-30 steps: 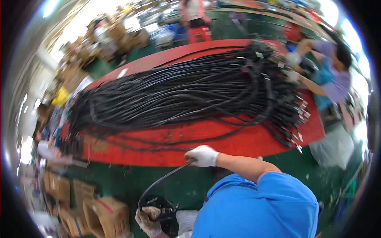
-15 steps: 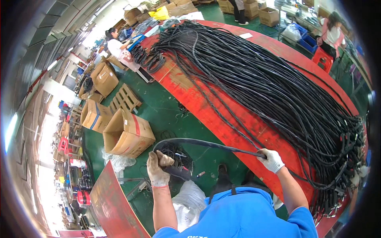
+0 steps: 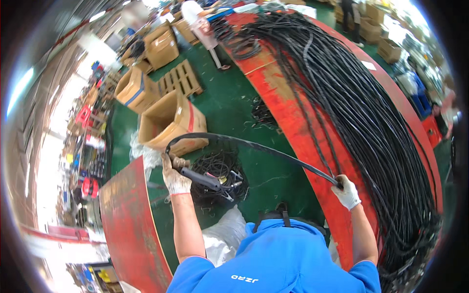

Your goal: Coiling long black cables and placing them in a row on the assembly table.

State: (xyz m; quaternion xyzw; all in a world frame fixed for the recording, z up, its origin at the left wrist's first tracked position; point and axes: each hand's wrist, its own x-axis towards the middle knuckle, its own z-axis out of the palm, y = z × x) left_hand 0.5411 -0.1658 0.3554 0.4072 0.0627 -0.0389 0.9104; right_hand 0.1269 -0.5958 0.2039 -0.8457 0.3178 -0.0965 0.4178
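A thick black cable (image 3: 254,145) arcs between my two gloved hands over the green floor. My left hand (image 3: 175,177) is closed round it near its end, where a dark grey torch-like handle (image 3: 201,179) sticks out to the right, with a red spot and metal ends beyond. My right hand (image 3: 347,193) grips the cable farther along, over the near edge of the red table (image 3: 279,90). Many similar black cables (image 3: 337,83) lie lengthwise in a thick bundle on that table, to the right of my right hand.
Coiled black cables (image 3: 220,168) lie on the floor below the handle. At the left stand open cardboard boxes (image 3: 171,119), a wooden pallet (image 3: 181,80) and a red board (image 3: 128,219). A white plastic sack (image 3: 225,233) is near me. A person (image 3: 200,24) stands at the table's far end.
The view has swung left, so the table sits farther right in the picture. Both hands keep their grip on the cable. The handle has tilted and shows more fully.
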